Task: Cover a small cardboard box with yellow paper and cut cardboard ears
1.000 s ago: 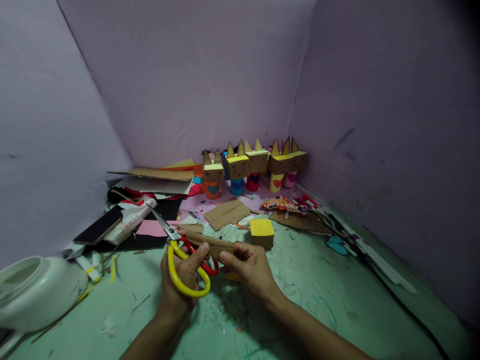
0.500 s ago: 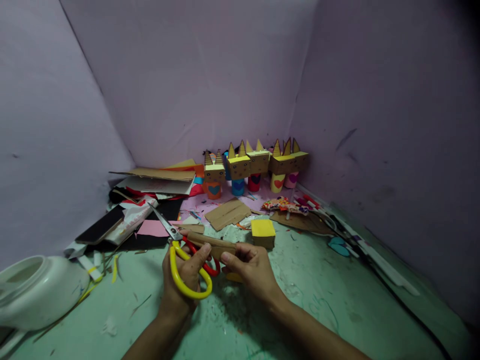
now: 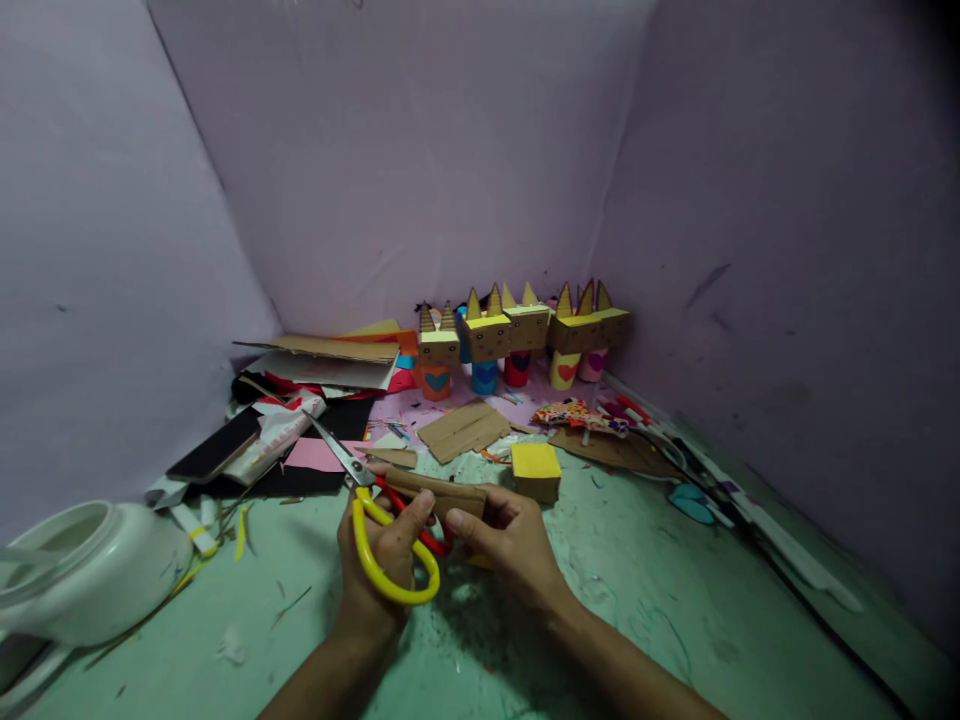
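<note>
Left hand (image 3: 381, 545) grip pinches cardboard (image 3: 461, 498), carries scissors (image 3: 366, 500) | right hand (image 3: 519, 540) grip pinches its other end | person should angle blades (image 3: 342, 454) away from both grips

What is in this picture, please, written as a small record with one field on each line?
Left hand: holds scissors and one part of a cardboard piece
Right hand: grips the cardboard piece's right end
Scissors: one yellow handle, one red handle
Beyond right hand: box with yellow top
Back: row of cardboard-headed figures, hearts on bodies
Near left: white vessel
Surface: green table
</note>
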A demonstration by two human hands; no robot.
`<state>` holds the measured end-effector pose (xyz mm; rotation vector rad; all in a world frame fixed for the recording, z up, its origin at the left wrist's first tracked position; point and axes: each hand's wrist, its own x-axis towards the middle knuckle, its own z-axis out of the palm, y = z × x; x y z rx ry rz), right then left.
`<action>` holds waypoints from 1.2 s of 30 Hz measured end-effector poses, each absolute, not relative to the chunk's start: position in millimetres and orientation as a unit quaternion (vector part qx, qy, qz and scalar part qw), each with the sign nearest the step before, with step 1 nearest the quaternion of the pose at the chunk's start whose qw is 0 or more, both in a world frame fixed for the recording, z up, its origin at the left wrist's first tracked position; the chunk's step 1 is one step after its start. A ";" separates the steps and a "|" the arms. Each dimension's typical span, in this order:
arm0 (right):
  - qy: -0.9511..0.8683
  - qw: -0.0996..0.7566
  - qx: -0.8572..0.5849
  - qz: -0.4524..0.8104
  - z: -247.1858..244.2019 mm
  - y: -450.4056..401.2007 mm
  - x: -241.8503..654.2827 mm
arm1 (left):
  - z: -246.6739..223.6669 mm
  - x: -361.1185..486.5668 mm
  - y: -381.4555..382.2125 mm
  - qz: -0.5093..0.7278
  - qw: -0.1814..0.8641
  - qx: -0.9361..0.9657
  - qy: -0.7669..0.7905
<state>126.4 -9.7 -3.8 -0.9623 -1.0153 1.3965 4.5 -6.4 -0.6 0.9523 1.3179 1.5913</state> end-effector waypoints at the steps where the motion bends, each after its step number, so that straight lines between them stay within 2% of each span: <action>1: -0.422 0.556 -0.402 0.593 -4.2 -9.8 126.0 | -0.3 5.2 -7.1 0.631 0.425 0.381 0.526; 10: -0.411 0.572 -0.427 0.567 -8.8 -9.8 127.1 | 2.1 9.1 -11.8 0.612 0.439 0.412 0.512; 14: -0.377 0.614 -0.435 0.541 -8.5 -5.3 137.8 | 14.5 5.8 -9.1 0.594 0.444 0.453 0.495; 20: -0.325 0.677 -0.415 0.514 1.8 1.9 157.2 | 26.1 -19.9 -12.1 0.472 0.263 0.620 0.569; 23: -0.303 0.693 -0.405 0.513 5.4 5.3 167.4 | 23.0 -30.2 -17.9 0.380 0.226 0.700 0.561; 27: -0.273 0.710 -0.398 0.512 10.3 8.8 178.9 | 19.0 -37.1 -22.4 0.363 0.164 0.760 0.513; 32: -0.287 0.711 -0.392 0.508 11.4 8.7 183.3 | 8.2 -53.7 -15.9 0.305 0.223 0.784 0.493; 36: -0.325 0.711 -0.382 0.493 7.0 6.9 181.5 | 4.5 -61.2 -14.7 0.251 0.252 0.766 0.536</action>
